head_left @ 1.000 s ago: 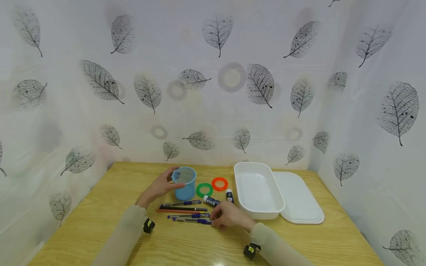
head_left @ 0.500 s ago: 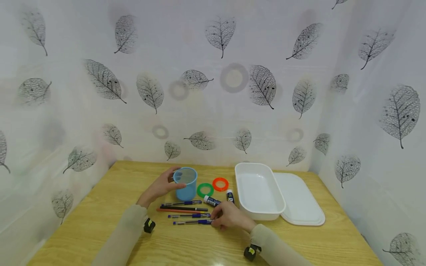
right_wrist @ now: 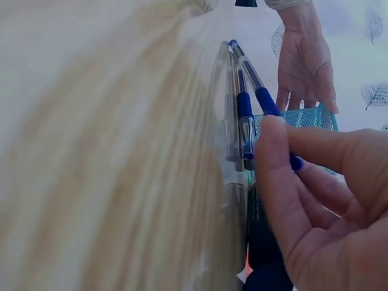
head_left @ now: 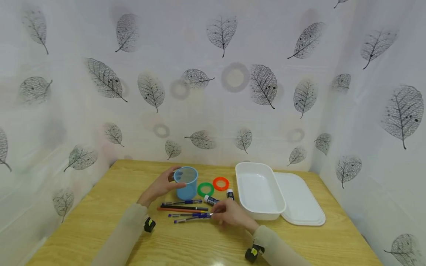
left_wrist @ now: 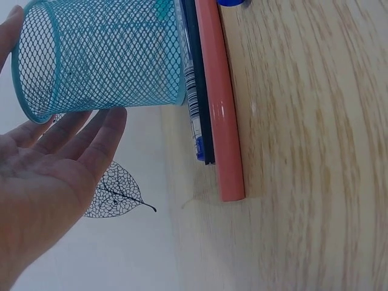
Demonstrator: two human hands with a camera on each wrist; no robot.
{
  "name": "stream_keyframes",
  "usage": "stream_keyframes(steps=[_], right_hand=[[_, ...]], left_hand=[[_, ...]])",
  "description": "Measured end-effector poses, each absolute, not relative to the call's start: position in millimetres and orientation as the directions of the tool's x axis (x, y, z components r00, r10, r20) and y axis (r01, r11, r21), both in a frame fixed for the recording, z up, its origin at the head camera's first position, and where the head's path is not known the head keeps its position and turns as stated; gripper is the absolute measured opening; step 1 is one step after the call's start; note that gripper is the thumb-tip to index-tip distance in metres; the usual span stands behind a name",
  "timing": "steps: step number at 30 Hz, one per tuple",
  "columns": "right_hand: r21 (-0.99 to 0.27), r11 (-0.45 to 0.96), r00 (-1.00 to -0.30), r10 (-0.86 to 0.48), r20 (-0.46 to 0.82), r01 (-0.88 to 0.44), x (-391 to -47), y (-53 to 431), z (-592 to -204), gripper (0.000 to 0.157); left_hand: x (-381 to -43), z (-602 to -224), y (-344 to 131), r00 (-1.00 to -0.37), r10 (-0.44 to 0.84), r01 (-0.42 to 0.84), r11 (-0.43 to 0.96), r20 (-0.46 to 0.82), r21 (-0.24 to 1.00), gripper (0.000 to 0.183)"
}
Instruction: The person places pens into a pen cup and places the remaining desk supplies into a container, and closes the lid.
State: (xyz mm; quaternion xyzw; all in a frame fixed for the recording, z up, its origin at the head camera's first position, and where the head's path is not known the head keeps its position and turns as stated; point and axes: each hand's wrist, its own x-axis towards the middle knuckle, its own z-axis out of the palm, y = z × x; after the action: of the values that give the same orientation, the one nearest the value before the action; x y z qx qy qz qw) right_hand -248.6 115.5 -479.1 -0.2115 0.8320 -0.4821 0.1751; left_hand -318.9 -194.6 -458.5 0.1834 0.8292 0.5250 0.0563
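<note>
My left hand holds a light-blue mesh pen cup, which stands upright on the table. Its thumb lies across the near side, and in the left wrist view the fingers rest along the mesh. With thumb and fingertips, my right hand pinches a blue gel pen by its capped end, raised slightly at that end. Another blue gel pen lies just behind it. Nearer the cup are a third blue pen, a black pencil and an orange-red pencil.
Beyond the right hand lie two glue sticks, a green tape roll and an orange tape roll. A white box stands on the right, its lid beside it. Leaf-print curtain surrounds the wooden table.
The nearest pen's capped end has risen in my right hand, so it now slants across the pen behind it. My left hand stays at the cup.
</note>
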Motion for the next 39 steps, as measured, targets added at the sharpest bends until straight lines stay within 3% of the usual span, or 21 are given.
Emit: stream_keyframes(steps=[7, 12, 17, 25, 39], right_hand=[[-0.918, 0.378, -0.9, -0.431, -0.066, -0.115, -249, 115, -478, 0.016], [-0.966, 0.249, -0.904, -0.424, -0.048, -0.065, -251, 112, -479, 0.024], [-0.985, 0.15, -0.93, -0.366, 0.021, -0.082, -252, 110, -476, 0.031], [-0.988, 0.115, -0.966, -0.247, 0.075, -0.106, -256, 102, -474, 0.037], [-0.988, -0.082, -0.983, -0.119, 0.142, -0.133, -260, 95, -467, 0.032]], left_hand=[[-316, -455, -194, -0.933, 0.348, 0.234, 0.397, 0.09, 0.887, 0.085], [-314, -454, -192, -0.942, 0.32, 0.233, 0.411, 0.1, 0.881, 0.083], [-317, -453, -189, -0.937, 0.322, 0.263, 0.398, 0.135, 0.879, 0.081], [-317, -459, -192, -0.937, 0.324, 0.26, 0.392, 0.131, 0.883, 0.08], [-311, -453, -190, -0.934, 0.334, 0.249, 0.356, 0.127, 0.901, 0.08]])
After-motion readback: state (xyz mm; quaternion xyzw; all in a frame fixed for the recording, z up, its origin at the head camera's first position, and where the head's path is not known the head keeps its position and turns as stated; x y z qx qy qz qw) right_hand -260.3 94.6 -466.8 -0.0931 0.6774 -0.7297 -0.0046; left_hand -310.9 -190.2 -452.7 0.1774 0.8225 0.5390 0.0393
